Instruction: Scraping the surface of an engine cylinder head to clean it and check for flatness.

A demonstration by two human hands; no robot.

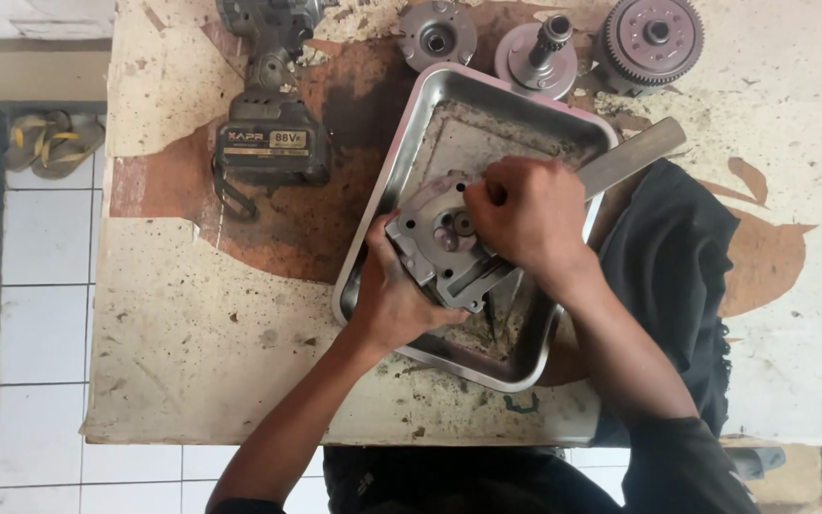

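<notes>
While my left hand (pixel 394 297) grips the grey engine casting (pixel 441 243) over the steel tray (pixel 563 128), my right hand (pixel 523 214) — fist closed — presses on it; what it pinches I cannot tell.

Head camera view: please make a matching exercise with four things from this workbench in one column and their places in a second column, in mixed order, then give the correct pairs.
Things:
1. cordless impact wrench
2. toothed clutch drum
3. grey metal engine part
4. black cloth

Places:
A. inside the steel tray, held by the left hand and the right hand
B. on the table to the right of the tray
C. on the table to the left of the tray
D. at the far edge of the table, upper right

Pairs: 1-C, 2-D, 3-A, 4-B
</notes>
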